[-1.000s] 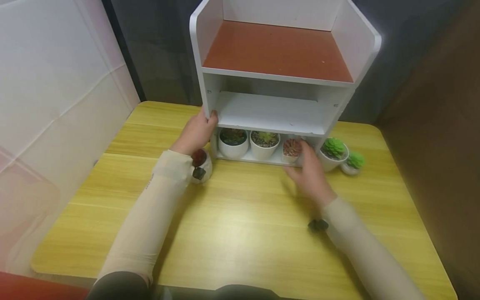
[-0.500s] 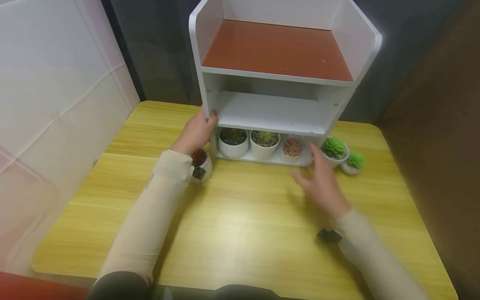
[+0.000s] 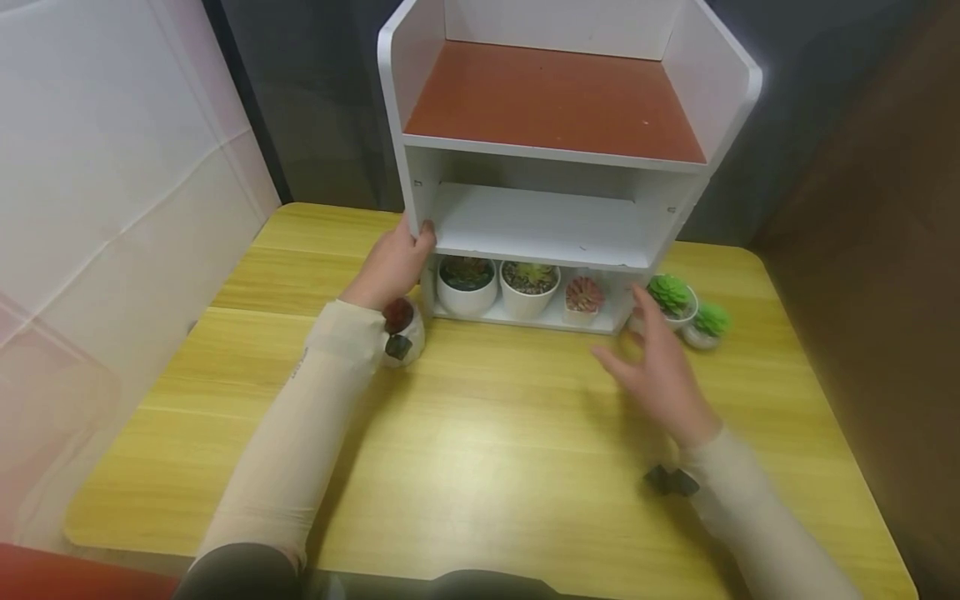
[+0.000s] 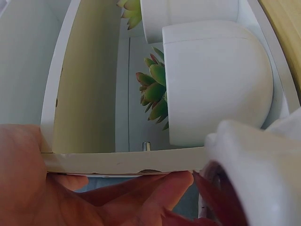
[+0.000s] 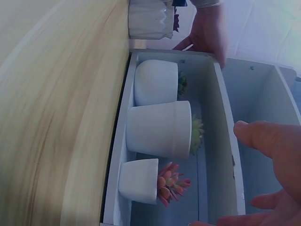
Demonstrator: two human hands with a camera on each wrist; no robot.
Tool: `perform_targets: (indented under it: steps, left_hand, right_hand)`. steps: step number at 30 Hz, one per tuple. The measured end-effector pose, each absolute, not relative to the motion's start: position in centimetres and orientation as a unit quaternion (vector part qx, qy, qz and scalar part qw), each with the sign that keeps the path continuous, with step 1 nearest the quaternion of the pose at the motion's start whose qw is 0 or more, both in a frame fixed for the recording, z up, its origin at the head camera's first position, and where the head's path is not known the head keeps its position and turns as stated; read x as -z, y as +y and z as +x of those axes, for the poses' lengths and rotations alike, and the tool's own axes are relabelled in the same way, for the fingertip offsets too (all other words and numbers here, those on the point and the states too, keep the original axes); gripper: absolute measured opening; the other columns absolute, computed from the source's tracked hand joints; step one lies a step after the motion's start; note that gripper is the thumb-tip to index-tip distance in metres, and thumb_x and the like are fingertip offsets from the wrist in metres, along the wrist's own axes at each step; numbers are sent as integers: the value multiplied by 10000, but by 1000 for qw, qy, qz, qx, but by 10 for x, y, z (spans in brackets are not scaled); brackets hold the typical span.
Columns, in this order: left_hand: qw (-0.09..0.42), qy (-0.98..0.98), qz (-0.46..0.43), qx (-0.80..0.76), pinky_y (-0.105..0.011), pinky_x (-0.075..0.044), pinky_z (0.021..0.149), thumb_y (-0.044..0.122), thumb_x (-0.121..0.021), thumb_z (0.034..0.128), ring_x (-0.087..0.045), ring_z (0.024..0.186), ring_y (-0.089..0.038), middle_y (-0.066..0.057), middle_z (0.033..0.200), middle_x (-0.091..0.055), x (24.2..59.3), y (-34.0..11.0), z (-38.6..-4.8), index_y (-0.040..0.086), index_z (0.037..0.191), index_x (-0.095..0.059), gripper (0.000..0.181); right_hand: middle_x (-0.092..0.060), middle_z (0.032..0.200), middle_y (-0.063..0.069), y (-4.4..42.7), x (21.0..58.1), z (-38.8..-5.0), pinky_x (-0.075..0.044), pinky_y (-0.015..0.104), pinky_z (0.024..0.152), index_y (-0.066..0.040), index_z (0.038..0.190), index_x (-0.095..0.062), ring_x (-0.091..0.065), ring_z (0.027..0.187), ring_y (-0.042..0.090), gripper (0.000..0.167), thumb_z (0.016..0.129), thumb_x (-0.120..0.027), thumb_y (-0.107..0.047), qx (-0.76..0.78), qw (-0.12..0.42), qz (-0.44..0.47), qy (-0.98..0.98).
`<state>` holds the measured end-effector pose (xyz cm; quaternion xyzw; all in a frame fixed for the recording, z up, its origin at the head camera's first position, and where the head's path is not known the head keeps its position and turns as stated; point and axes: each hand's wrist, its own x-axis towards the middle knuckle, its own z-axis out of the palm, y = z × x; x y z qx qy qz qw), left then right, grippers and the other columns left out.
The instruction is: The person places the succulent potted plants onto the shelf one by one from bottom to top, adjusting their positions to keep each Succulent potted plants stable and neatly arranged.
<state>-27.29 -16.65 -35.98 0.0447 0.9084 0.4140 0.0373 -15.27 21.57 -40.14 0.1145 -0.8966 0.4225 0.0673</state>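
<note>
My left hand (image 3: 392,265) grips the left side panel of a white shelf unit (image 3: 540,223), with the thumb and fingers on opposite faces of the panel. In the bottom compartment stand three white pots: a rounded succulent pot (image 4: 218,82), a tapered succulent pot (image 5: 157,129) and a small square pot (image 5: 138,180) with a pinkish-red succulent. My right hand (image 3: 663,375) is held before the shelf's right front corner, thumb and fingers spread, holding nothing. Its fingertips are close to the right panel and partly cover a pot with a bright green succulent (image 3: 670,295).
A smaller green plant (image 3: 708,323) in a pale pot stands farther right on the yellow wooden table (image 3: 480,467). Left of the shelf, a white pot with a dark red plant (image 3: 398,315) is partly hidden by my left arm. The shelf's top board (image 3: 555,100) is reddish-brown.
My right hand has drawn away from the small pot with the pinkish-red succulent and moved right, out of the bottom compartment. The left hand and the shelf have stayed put.
</note>
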Motion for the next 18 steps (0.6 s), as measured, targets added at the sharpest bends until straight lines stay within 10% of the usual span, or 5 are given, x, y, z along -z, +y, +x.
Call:
perform_targets:
  steps: [18]
  left_hand:
    - [31, 908, 50, -416, -609, -341, 1215, 545, -334, 1146, -487, 1412, -364, -129, 1743, -333, 361, -166, -273, 251, 1758, -79, 725]
  right_hand:
    - [-264, 1749, 189, 225, 394, -145, -441, 607, 1144, -103, 1734, -185, -388, 1509, 470, 1027, 962, -859, -167, -438, 65, 101, -891]
